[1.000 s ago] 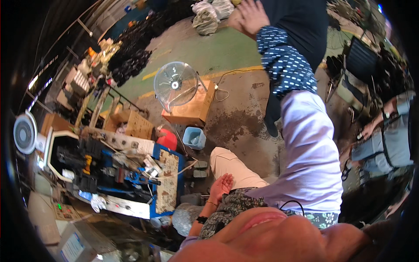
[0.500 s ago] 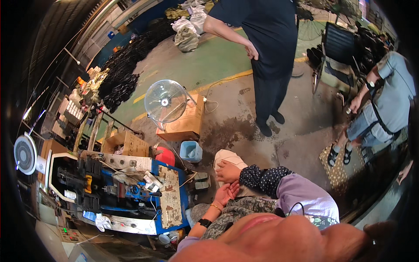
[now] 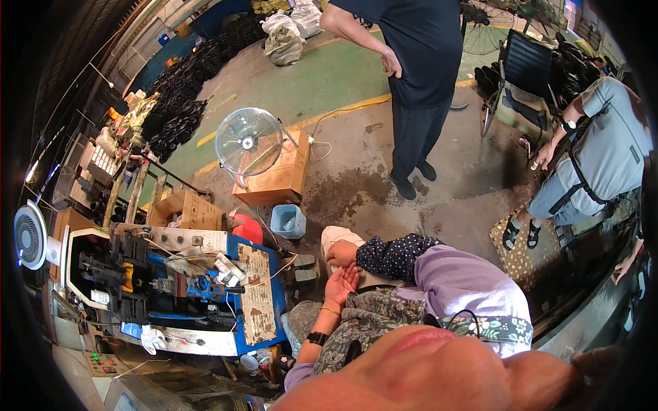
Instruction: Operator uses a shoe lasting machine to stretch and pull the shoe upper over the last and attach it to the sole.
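My right hand (image 3: 342,254), in a dark sleeve with white dots, rests on pale beige cloth (image 3: 336,238) that looks to cover my knee. Its fingers lie over the cloth and hold nothing that shows. Just below it, my left hand (image 3: 339,285) lies palm up in my lap, fingers loosely stretched, the palm bare. A thin bracelet and a dark watch (image 3: 317,338) circle that wrist. Under the left forearm is a dark patterned cloth (image 3: 373,314). The two hands are close together; whether they touch, I cannot tell.
At left stands a blue-and-white machine (image 3: 262,294) with a worn top. Beyond it are a light-blue bin (image 3: 288,222), a red stool-like object (image 3: 247,229) and a round fan (image 3: 248,142) on a cardboard box (image 3: 281,183). One person (image 3: 425,82) stands ahead, another (image 3: 603,151) at right.
The whole view has shifted, so the scene sits a little further left and higher. My right hand's fingers look slightly more drawn in; my left hand stays palm up beside it.
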A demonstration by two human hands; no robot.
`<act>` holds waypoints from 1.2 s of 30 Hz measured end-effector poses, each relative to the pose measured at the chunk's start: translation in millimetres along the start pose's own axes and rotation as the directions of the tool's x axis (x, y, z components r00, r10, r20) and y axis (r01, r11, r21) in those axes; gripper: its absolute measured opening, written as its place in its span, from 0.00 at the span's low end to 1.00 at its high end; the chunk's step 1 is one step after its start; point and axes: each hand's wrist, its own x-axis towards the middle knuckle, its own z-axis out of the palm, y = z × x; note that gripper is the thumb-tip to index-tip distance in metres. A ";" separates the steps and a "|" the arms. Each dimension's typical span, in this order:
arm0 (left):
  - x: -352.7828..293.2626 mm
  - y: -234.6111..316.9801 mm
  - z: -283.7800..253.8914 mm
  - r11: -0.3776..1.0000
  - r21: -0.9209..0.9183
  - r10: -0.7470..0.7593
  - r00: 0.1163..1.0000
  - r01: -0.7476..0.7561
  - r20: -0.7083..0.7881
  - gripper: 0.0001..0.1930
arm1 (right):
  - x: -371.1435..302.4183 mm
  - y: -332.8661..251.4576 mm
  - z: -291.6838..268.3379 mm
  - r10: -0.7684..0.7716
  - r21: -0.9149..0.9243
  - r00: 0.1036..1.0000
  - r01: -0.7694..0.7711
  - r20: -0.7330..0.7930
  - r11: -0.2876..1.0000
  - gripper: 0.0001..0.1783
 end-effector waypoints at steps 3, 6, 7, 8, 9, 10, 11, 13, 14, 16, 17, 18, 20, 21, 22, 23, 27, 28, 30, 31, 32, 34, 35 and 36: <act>5.8 5.1 -3.4 1.000 -0.011 -0.017 1.000 0.017 0.023 0.19 | 2.4 5.4 -0.5 0.011 0.050 1.000 -0.012 0.012 0.999 0.16; 13.4 9.1 -6.0 1.000 0.020 -0.004 1.000 0.005 -0.019 0.18 | 2.3 14.6 1.7 0.032 0.016 0.996 -0.034 0.080 0.999 0.16; 15.4 10.4 -6.4 1.000 0.021 -0.021 1.000 0.021 -0.020 0.18 | 2.0 17.9 3.2 0.011 -0.046 0.989 -0.004 0.147 0.999 0.16; 17.4 11.3 -6.6 0.999 0.042 -0.006 0.995 0.010 -0.102 0.18 | 1.7 21.3 4.7 -0.006 -0.111 0.977 0.031 0.214 0.993 0.16; 18.9 12.0 -6.4 0.999 0.027 -0.036 0.999 0.036 -0.019 0.18 | 1.4 24.5 6.0 -0.008 -0.108 0.978 0.032 0.210 0.994 0.16; 20.0 11.9 -6.4 0.998 0.012 -0.059 0.998 0.059 -0.022 0.18 | 0.4 27.5 7.3 -0.071 -0.126 0.971 0.102 0.230 0.987 0.16; 21.0 11.9 -6.1 0.997 -0.024 -0.079 0.993 0.078 -0.082 0.18 | -0.2 30.2 8.1 -0.081 -0.181 0.948 0.141 0.308 0.973 0.17; 22.2 10.6 -6.1 0.997 -0.001 -0.072 0.997 0.072 -0.030 0.19 | -2.8 34.4 8.8 -0.147 -0.196 0.946 0.208 0.288 0.958 0.16; 22.7 9.6 -6.1 0.998 0.003 -0.061 0.997 0.062 -0.036 0.19 | -4.5 35.7 8.6 -0.120 -0.169 0.955 0.170 0.271 0.971 0.16; 23.0 8.3 -6.2 0.999 0.006 -0.052 0.998 0.053 -0.042 0.19 | -7.8 36.2 7.5 -0.091 -0.141 0.963 0.130 0.254 0.981 0.17; 22.9 7.9 -6.3 0.997 -0.010 -0.075 0.997 0.075 -0.029 0.19 | -9.3 35.3 6.8 -0.120 -0.148 0.963 0.158 0.241 0.976 0.17; 22.5 7.7 -6.3 0.995 -0.025 -0.097 0.995 0.097 -0.015 0.20 | -10.5 33.9 6.0 -0.114 -0.217 0.953 0.179 0.281 0.960 0.17; 21.1 7.7 -6.3 0.994 -0.032 -0.105 0.994 0.105 -0.015 0.20 | -11.9 30.0 4.7 -0.118 -0.161 0.969 0.155 0.219 0.975 0.16; 20.3 7.8 -6.2 0.993 -0.052 -0.105 0.991 0.102 -0.079 0.20 | -12.1 28.1 4.1 -0.063 -0.176 0.967 0.109 0.246 0.978 0.15; 19.3 7.8 -6.1 0.993 -0.040 -0.112 0.994 0.112 -0.017 0.20 | -12.0 26.5 3.8 -0.090 -0.162 0.974 0.125 0.209 0.979 0.15; 18.6 7.9 -6.0 0.994 -0.036 -0.106 0.994 0.106 -0.004 0.20 | -11.5 25.4 3.6 -0.079 -0.140 0.972 0.112 0.219 0.984 0.15; 16.9 9.1 -7.3 0.995 -0.035 -0.093 0.995 0.091 -0.047 0.20 | -8.2 26.0 5.6 -0.052 -0.137 0.961 0.092 0.272 0.986 0.15; 16.8 9.6 -8.1 0.997 -0.021 -0.080 0.997 0.080 0.002 0.20 | -7.2 26.5 6.6 -0.095 -0.107 0.970 0.121 0.224 0.987 0.15; 16.6 10.2 -9.8 0.997 -0.022 -0.074 0.997 0.073 -0.007 0.20 | -5.2 26.2 8.3 -0.049 -0.142 0.962 0.090 0.269 0.986 0.15; 16.0 10.1 -10.5 0.997 -0.025 -0.070 0.998 0.070 -0.005 0.20 | -4.5 24.7 8.6 -0.101 -0.089 0.970 0.123 0.223 0.988 0.15; 15.4 9.7 -10.8 0.999 -0.014 -0.049 0.999 0.049 -0.013 0.20 | -4.1 22.5 8.1 -0.049 -0.096 0.972 0.073 0.230 0.993 0.15; 13.5 7.9 -9.2 0.999 0.001 -0.039 0.999 0.039 -0.017 0.20 | -5.9 15.5 3.7 0.013 -0.107 0.973 0.012 0.231 0.994 0.14; 11.7 6.4 -7.1 0.998 -0.007 -0.062 0.998 0.062 0.028 0.21 | -8.5 10.4 0.2 -0.036 -0.155 0.975 0.072 0.219 0.985 0.14; 10.0 5.1 -4.0 0.992 -0.029 -0.119 0.981 0.125 0.155 0.21 | -12.2 5.7 -4.7 -0.056 -0.228 0.961 0.120 0.269 0.966 0.14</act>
